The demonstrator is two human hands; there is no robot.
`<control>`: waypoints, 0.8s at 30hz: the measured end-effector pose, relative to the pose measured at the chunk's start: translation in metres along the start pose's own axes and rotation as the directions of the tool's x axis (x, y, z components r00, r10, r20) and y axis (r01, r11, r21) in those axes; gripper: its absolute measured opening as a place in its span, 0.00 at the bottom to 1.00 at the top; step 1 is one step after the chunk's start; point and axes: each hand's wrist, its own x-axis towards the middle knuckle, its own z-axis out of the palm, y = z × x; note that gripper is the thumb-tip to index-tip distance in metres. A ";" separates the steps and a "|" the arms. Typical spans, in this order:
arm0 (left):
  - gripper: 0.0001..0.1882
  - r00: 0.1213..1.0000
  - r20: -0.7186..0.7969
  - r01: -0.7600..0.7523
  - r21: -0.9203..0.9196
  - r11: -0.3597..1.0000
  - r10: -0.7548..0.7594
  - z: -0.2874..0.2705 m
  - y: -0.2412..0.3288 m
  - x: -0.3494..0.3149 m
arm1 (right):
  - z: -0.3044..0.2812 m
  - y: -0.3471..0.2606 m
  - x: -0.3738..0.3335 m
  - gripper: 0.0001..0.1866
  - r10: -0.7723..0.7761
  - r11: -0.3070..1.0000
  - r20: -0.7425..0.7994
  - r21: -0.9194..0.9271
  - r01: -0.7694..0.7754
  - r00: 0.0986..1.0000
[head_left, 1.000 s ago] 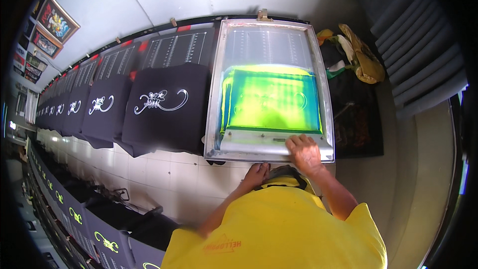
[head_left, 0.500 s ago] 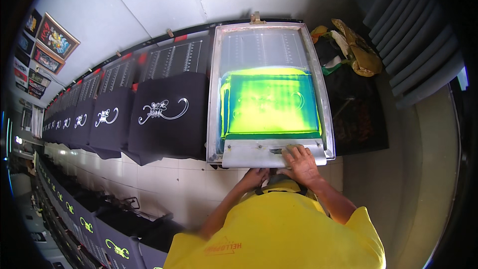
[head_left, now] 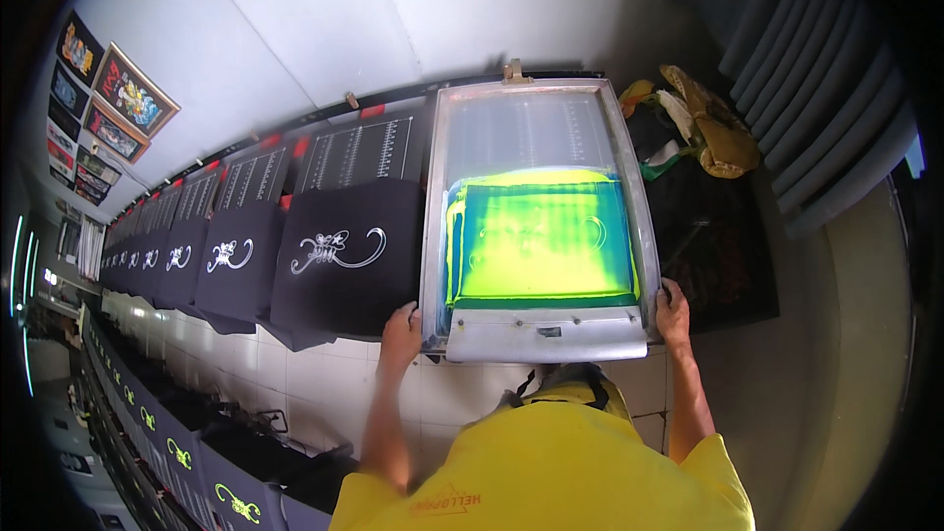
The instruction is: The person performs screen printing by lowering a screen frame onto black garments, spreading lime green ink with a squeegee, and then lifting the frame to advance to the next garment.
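A metal-edged screen printing frame (head_left: pixel 639 226) lies over the board in front of me, its mesh coated with bright yellow-green ink (head_left: pixel 536 246). Across its near end rests a wide grey metal squeegee (head_left: pixel 546 336), which neither hand touches. My left hand (head_left: pixel 400 332) is closed on the frame's left side by the near corner. On the opposite side, my right hand (head_left: pixel 674 311) grips the right edge near the front. A faint curled design shows through the ink.
Left of the frame runs a row of dark shirts (head_left: pixel 344 256) with white curled prints. Behind me, another row of dark pieces (head_left: pixel 236 492) carries yellow-green prints. A brown bag (head_left: pixel 723 133) and cloths lie at right, beside grey curtains (head_left: pixel 821 88). A clamp (head_left: pixel 512 71) sits at the far rail.
My right hand has left the squeegee for the frame's right edge. My left hand has come up from near my body to the left edge. The view has shifted slightly.
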 end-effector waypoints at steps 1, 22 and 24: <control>0.16 0.996 0.071 0.053 0.017 0.998 -0.054 0.004 0.001 0.001 | 0.001 0.003 0.002 0.17 0.020 0.999 -0.005 0.047 -0.019 1.000; 0.15 0.982 0.098 0.176 -0.139 0.975 -0.164 0.022 -0.033 0.007 | 0.014 -0.006 0.010 0.13 0.077 0.983 -0.150 0.178 -0.050 0.986; 0.15 0.972 0.143 0.205 -0.138 0.969 -0.186 0.017 -0.030 0.015 | 0.015 -0.010 0.015 0.13 0.047 0.993 -0.156 0.119 -0.029 0.987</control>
